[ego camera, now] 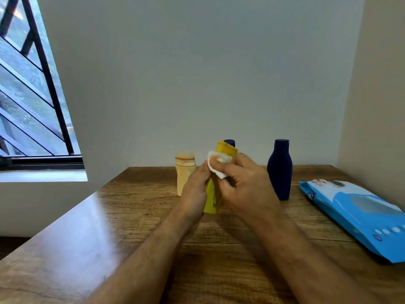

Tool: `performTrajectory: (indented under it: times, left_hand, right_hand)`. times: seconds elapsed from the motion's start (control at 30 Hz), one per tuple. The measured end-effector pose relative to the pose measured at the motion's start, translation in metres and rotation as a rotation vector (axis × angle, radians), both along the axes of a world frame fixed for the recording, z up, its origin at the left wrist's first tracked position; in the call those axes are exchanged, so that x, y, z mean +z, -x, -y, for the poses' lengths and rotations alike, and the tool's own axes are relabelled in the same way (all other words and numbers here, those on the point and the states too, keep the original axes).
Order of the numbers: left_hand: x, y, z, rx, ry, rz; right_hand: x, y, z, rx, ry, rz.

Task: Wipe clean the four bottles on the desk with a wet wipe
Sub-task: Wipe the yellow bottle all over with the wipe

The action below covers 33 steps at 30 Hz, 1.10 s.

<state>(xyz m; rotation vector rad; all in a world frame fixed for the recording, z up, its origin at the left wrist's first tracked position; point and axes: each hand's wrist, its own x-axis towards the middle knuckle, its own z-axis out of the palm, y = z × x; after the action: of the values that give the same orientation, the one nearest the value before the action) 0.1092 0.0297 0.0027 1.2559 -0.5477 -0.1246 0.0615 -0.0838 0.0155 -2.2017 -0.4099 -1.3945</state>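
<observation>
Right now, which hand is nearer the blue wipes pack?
The right. The right hand presses a white wipe against the yellow bottle mid-desk, with the wipes pack off to its right. The left hand grips that bottle's far side, further away.

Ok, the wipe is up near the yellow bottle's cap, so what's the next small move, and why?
Probably drag the white wet wipe down the yellow bottle. The right hand pinches the wipe just under the cap, the left hand grips the bottle's body, and the lower part shows bare below the hands, so it looks not yet covered in this pass.
</observation>
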Motion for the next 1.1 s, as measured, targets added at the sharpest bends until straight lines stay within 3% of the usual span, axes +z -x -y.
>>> performTrajectory:
  times: [0.17, 0.33, 0.57, 0.77, 0.93, 1.1]
  left_hand:
    - [0.007, 0.006, 0.005, -0.009, 0.098, 0.098]
    - [0.009, 0.010, 0.003, 0.004, 0.061, 0.189]
    - [0.006, 0.014, 0.004, 0.157, -0.064, 0.428]
    - [0.001, 0.013, 0.005, 0.260, -0.107, 0.514]
    - [0.001, 0.013, 0.004, 0.271, -0.100, 0.519]
    - [0.000, 0.013, 0.004, 0.309, -0.154, 0.553]
  right_hand:
    - [0.010, 0.007, 0.008, -0.029, -0.104, 0.198]
    - [0.011, 0.005, 0.014, -0.067, -0.254, 0.120]
    - [0.008, 0.003, 0.004, 0.016, -0.156, 0.155]
    - [0.010, 0.005, 0.006, 0.034, -0.015, 0.259]
    - [0.009, -0.001, 0.019, -0.037, -0.168, 0.194]
    - [0.007, 0.003, 0.007, 0.041, -0.137, 0.219]
